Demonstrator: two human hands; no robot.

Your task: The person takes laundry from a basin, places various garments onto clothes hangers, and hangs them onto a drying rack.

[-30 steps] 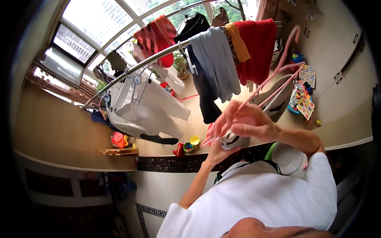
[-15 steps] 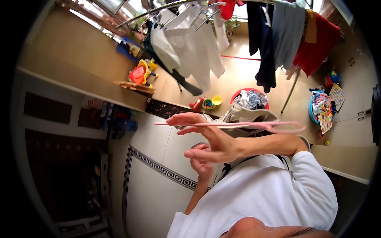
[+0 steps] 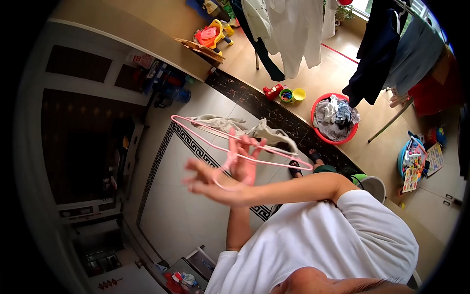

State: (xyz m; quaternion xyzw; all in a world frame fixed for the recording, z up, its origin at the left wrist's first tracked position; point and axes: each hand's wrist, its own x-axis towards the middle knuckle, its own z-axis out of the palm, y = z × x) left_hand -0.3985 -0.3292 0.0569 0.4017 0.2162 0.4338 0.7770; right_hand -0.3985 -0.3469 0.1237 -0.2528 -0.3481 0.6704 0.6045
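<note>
A pink clothes hanger (image 3: pixel 289 163) is held out in front of me, its hook curving down by my wrists. My left hand (image 3: pixel 243 164) is raised with its fingers around the hanger's wires near the middle. Crossing in front of the left forearm, my right hand (image 3: pixel 208 183) is smeared by motion, its fingers apart beside the hook and apparently gripping nothing. A pale beige garment (image 3: pixel 274 136) stretches along the far side of the hanger; whether it is attached there I cannot tell.
A red basin (image 3: pixel 356 132) of laundry stands on the floor ahead. Beyond hang white shirts (image 3: pixel 293 34) and dark trousers (image 3: pixel 377 59). A blue tub (image 3: pixel 402 164) of toys is at right, a green-and-white bucket (image 3: pixel 376 187) near my feet, and a yellow toy chair (image 3: pixel 215 34) upper left.
The hanger has turned from edge-on to showing its frame, and its hook now points toward me. My right hand has moved left and down; my left hand has risen to the hanger. The view has swung left.
</note>
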